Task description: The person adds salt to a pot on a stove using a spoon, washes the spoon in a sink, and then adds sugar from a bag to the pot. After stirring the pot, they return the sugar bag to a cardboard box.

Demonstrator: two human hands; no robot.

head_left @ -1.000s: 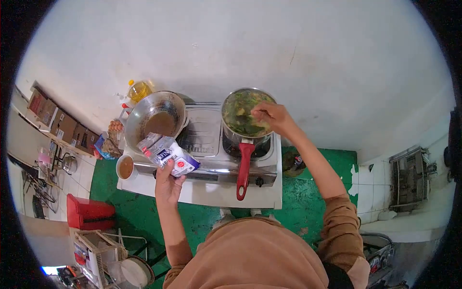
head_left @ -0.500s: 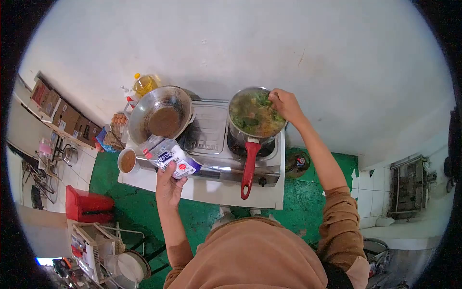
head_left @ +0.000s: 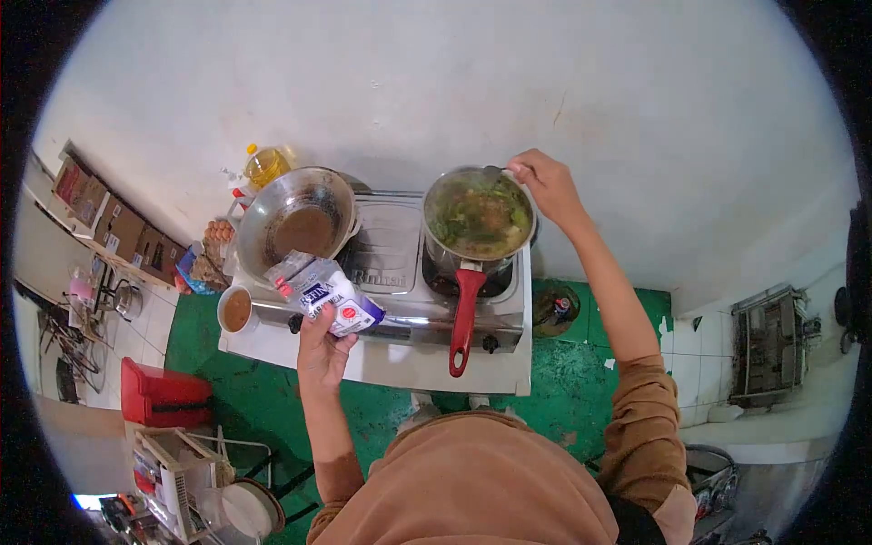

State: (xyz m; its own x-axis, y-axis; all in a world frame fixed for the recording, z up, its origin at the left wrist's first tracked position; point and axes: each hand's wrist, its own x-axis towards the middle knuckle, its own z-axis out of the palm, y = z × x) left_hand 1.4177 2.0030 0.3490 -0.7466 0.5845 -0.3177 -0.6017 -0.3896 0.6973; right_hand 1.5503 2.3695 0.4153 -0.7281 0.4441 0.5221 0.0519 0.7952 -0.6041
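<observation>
My left hand [head_left: 324, 348] grips the lower edge of a clear, white and purple bag of salt [head_left: 331, 295] in front of the stove, its top tilted toward the wok. My right hand [head_left: 548, 186] is pinched on the handle of a small dark spoon [head_left: 491, 173] at the far right rim of the saucepan. In the saucepan [head_left: 466, 265], green leaves float in a greenish-brown soup [head_left: 480, 216]. Its red handle [head_left: 464, 318] points toward me. To the left, a wok [head_left: 257, 218] holds brown liquid.
The pans stand on a two-burner stove [head_left: 386, 243]. A white cup of brown sauce [head_left: 238, 310] is at the stove's front left. Eggs [head_left: 219, 231] and an oil bottle [head_left: 266, 168] stand behind it. A red bin [head_left: 165, 392] is on the green floor at left.
My right hand has drawn up and back to the pan's rim, and the spoon now shows above the soup. The soup's surface has swirled. My left hand keeps the salt bag nearly in place.
</observation>
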